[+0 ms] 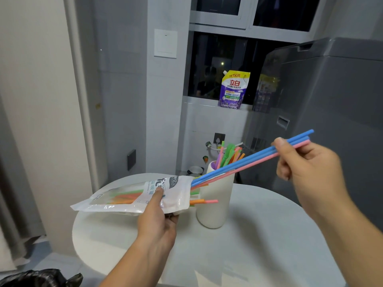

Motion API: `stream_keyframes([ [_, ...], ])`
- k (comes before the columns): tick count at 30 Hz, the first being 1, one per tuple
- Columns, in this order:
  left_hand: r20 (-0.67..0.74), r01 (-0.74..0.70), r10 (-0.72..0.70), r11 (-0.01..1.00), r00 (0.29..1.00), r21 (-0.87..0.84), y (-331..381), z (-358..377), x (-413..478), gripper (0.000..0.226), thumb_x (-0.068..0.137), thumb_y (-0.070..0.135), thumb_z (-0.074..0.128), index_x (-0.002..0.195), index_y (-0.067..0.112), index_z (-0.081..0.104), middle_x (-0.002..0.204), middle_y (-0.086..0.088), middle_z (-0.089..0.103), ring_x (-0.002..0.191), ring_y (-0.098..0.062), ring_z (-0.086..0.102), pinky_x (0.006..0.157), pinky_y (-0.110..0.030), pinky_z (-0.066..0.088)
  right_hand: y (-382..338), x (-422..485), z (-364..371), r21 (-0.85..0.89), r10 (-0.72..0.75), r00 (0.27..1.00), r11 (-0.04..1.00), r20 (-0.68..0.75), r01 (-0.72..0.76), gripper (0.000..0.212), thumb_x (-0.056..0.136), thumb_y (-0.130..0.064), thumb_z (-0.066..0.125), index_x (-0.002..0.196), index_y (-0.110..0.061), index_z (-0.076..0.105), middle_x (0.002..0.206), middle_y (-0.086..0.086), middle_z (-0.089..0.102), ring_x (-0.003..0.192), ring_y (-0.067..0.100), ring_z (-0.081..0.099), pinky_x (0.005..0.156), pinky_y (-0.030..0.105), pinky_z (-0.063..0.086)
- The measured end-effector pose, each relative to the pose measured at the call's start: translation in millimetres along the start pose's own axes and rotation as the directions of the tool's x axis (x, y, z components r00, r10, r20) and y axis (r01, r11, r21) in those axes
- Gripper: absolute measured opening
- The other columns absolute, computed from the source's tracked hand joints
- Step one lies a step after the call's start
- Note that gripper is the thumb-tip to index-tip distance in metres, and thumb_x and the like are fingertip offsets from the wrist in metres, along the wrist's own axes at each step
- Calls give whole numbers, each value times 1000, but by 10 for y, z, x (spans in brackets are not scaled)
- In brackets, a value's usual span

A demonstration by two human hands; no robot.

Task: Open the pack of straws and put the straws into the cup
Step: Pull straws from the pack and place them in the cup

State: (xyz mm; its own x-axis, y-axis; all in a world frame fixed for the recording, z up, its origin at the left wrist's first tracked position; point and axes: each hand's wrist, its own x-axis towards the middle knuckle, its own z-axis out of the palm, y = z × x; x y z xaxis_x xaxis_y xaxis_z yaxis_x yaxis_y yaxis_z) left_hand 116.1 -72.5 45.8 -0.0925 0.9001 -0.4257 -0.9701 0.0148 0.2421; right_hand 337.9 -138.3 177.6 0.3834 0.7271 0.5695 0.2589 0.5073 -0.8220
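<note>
One cup (213,204), one pack (132,196), two hands.

Round white table (259,245), grey tiled wall (124,100), dark night window (217,65), grey washing machine (331,110).

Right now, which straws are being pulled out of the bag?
The blue and pink straws pinched in the right hand. Their far ends remain in the pack; the others stand in the cup or lie inside the pack.

black bag (39,278) cut off (bottom edge), right hand (306,162) blurred
</note>
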Motion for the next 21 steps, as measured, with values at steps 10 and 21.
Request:
stream_keyframes([
  [10,-17,29,-31,995,999,-99,-6,3,69,46,102,10,68,147,9,59,132,-8,75,94,-17,75,48,-25,60,-232,377,-281,-58,-3,1000,998,1,3,31,89,-27,74,62,-14,69,47,-4,49,43,14,40,42,20,39],
  [21,-25,49,-54,987,998,-155,-36,-5,42,46,102,9,69,147,8,60,131,-8,75,88,-15,74,45,-22,57,-468,554,-319,-200,-88,994,977,-71,72,28,85,-36,77,63,-19,73,45,-7,55,39,7,46,43,18,46],
])
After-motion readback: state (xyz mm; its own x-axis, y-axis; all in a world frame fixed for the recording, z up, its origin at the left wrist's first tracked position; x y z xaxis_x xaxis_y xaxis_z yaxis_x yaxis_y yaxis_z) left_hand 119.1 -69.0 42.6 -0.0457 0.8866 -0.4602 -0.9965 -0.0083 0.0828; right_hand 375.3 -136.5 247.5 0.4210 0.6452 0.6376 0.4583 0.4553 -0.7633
